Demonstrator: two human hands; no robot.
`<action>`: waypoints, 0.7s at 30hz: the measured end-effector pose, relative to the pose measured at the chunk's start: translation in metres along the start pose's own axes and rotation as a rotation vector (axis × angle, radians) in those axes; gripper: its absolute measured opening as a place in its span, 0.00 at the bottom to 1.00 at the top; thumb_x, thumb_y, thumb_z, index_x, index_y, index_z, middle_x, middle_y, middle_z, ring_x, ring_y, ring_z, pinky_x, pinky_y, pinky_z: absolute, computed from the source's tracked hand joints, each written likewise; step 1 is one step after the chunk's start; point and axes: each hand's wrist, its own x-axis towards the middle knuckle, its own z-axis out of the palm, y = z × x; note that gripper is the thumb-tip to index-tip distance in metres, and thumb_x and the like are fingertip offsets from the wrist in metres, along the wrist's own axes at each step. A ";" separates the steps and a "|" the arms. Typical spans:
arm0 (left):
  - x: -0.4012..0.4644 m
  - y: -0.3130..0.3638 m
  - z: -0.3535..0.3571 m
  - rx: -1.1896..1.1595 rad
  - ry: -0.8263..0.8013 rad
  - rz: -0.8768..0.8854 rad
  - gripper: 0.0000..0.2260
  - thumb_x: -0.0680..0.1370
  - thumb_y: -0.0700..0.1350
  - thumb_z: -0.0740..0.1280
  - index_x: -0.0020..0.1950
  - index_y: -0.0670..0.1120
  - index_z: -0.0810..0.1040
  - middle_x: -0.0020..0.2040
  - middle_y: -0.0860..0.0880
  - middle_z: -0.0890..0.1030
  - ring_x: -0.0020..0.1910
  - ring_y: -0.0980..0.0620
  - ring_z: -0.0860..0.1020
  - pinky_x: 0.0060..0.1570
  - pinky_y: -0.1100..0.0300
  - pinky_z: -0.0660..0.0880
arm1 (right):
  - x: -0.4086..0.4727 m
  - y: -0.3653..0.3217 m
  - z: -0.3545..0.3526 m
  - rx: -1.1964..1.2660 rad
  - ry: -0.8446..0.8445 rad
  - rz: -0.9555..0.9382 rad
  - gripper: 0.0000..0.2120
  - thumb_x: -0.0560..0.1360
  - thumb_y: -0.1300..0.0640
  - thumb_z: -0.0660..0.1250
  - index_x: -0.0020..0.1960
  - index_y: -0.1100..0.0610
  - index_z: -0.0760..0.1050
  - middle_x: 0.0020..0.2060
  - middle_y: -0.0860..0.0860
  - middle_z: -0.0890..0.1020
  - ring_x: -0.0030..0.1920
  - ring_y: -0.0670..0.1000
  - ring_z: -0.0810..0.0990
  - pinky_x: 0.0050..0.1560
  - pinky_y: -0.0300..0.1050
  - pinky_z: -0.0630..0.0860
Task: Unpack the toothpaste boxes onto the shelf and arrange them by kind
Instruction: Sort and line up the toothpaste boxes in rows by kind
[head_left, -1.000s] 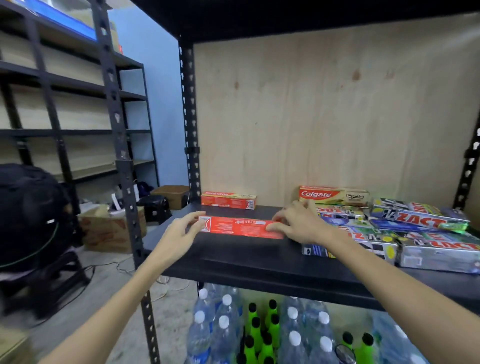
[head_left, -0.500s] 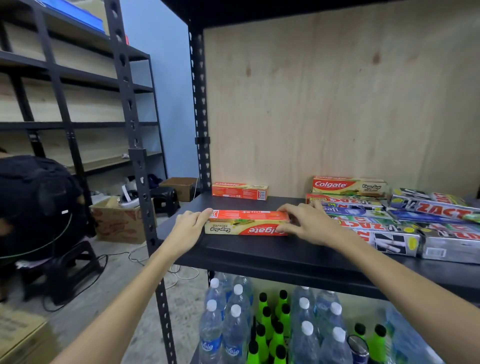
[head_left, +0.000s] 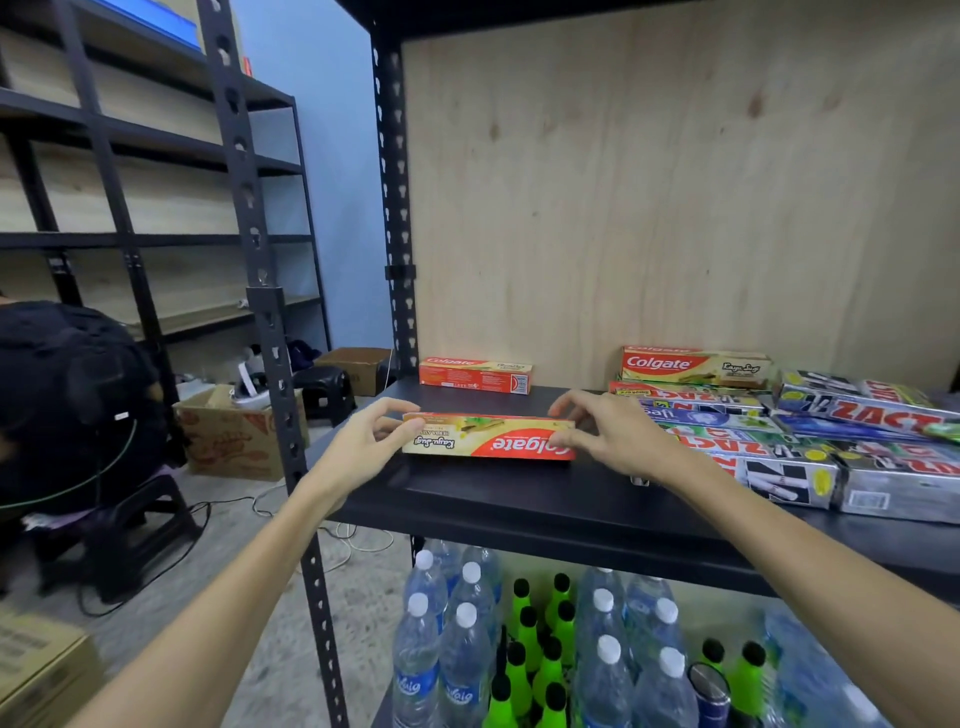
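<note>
Hands pinch the Colgate box (head_left: 488, 441) by its ends, left hand (head_left: 363, 447) and right hand (head_left: 608, 436), low over the shelf (head_left: 519, 499); light, stiff cardboard, best held endwise.

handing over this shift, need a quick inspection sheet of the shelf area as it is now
surface: black shelf board, plywood back panel.
job's things: Colgate box held upside down at the front; second Colgate box at the back left; third Colgate box on the mixed pile of Zact and other boxes at right.
clutter: nothing seen on this shelf.
grips: left hand and right hand pinch the held box's ends.
cables: white cable on the floor.
surroundings: water bottles, green bottles below; cardboard box, seated person at left.
</note>
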 end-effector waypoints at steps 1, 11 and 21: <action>0.000 0.002 -0.001 -0.002 0.007 -0.015 0.11 0.80 0.57 0.67 0.60 0.57 0.78 0.49 0.53 0.86 0.52 0.57 0.82 0.52 0.61 0.74 | 0.000 -0.001 -0.001 0.003 0.000 -0.001 0.18 0.76 0.37 0.67 0.62 0.44 0.74 0.50 0.42 0.82 0.52 0.45 0.79 0.64 0.58 0.73; 0.022 -0.001 0.018 0.047 0.143 -0.247 0.20 0.78 0.65 0.63 0.50 0.52 0.85 0.46 0.55 0.86 0.51 0.53 0.82 0.50 0.53 0.76 | -0.007 -0.009 0.001 -0.412 -0.046 -0.061 0.32 0.79 0.37 0.62 0.78 0.50 0.61 0.72 0.50 0.71 0.72 0.51 0.66 0.73 0.55 0.60; 0.003 0.001 0.028 0.362 0.228 -0.066 0.28 0.73 0.68 0.69 0.69 0.59 0.72 0.56 0.61 0.81 0.52 0.60 0.78 0.57 0.52 0.74 | -0.002 -0.015 -0.003 -0.506 -0.131 -0.031 0.29 0.79 0.34 0.58 0.73 0.49 0.68 0.65 0.51 0.78 0.67 0.52 0.71 0.70 0.58 0.57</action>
